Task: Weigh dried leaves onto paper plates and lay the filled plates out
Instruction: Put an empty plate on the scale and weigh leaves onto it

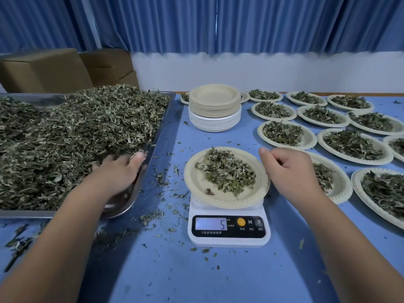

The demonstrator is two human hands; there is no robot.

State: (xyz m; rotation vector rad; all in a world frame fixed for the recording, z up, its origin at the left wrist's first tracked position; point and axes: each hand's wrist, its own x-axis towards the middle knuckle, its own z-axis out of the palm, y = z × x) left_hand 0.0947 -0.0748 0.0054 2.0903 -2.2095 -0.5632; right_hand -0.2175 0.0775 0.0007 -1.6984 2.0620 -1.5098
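A paper plate [201, 182] with a small heap of dried leaves [227, 169] sits on a white digital scale [228, 237] whose display reads 5. My right hand [288, 171] hovers at the plate's right rim with its fingers loosely curled and thumb raised, and nothing shows in it. My left hand [118, 171] reaches into the right end of a metal tray [161, 125] piled with dried leaves [76, 138]. Its fingertips are buried in the pile, so its grip is hidden.
A stack of empty paper plates [215, 106] stands behind the scale. Several filled plates [354, 147] lie in rows across the right side of the blue table [218, 276]. Loose leaf bits litter the table. Cardboard boxes [43, 71] stand behind the tray.
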